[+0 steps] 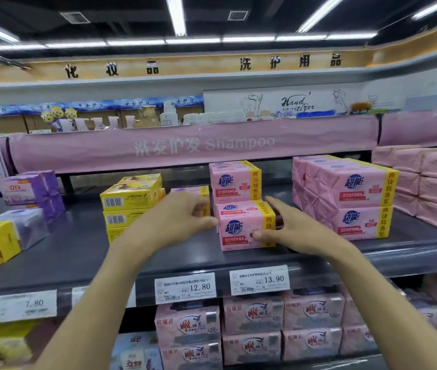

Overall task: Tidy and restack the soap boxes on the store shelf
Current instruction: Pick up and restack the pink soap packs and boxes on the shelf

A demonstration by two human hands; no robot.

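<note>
Two hands bracket one pink soap box (241, 231) at the front of the grey shelf (78, 252).

Left hand (182, 217): open, fingers relaxed and lightly bent, thumb tip against the left end of the box. Blur hides whether the other fingers make contact.

Right hand (292, 231): open, fingers extended along the right end of the box, thumb laid on its front face near the lower right corner. Neither hand wraps around the box.

The box sits flat on the shelf between the two hands, label facing outward. A second pink box (234, 181) is stacked on top of it, above both hands and set slightly further back. Behind the left hand's fingers, a third pink box (185, 190) is partly hidden.

To the left of the left hand, just beside the wrist, stands a stack of yellow boxes (129, 206). To the right of the right hand, apart from it, stands a larger pink stack (350, 198), two layers high. Below the forearms, a price tag marked 12.80 (185, 288) and a price tag marked 13.90 (260, 279) are fixed to the shelf edge.
</note>
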